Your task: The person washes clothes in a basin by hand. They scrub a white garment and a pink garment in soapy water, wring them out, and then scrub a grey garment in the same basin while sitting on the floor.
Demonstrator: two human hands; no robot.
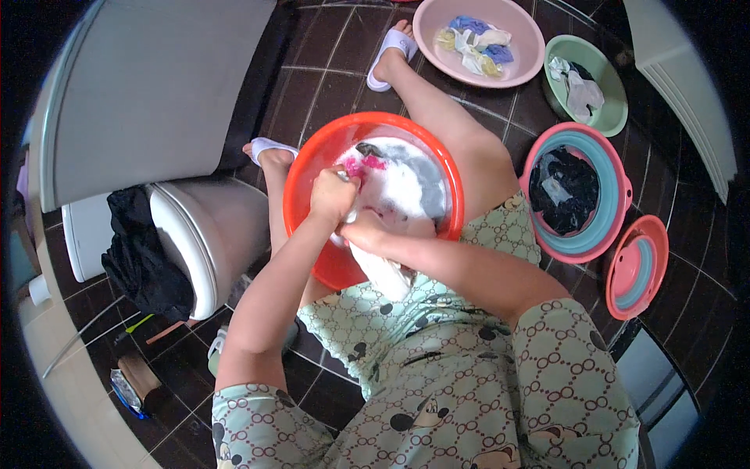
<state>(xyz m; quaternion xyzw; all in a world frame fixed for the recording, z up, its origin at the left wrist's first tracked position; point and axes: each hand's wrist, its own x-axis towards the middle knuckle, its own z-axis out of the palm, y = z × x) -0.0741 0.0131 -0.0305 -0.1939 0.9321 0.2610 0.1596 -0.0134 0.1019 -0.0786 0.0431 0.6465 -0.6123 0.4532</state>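
An orange-red basin (451, 168) stands between my legs, with white suds (394, 184) inside. Both my hands are closed over its near-left part. My left hand (334, 194) is a fist with a bit of wet white cloth showing at its edge. Lower and to the right, my right hand (367, 232) grips the same white cloth (383, 270), which hangs over the near rim towards my lap. Beyond my hands, grey fabric (428, 187) lies in the suds along the right side. A bright pink piece (373, 162) shows next to my left fist.
At the far right stand a pink basin (533, 59) and a green basin (617, 117), both holding clothes. Nearer are a pink-and-blue collapsible basin (613, 207) with dark fabric and a smaller one (656, 258). On the left, black clothing (144, 258) drapes over a toilet (211, 234).
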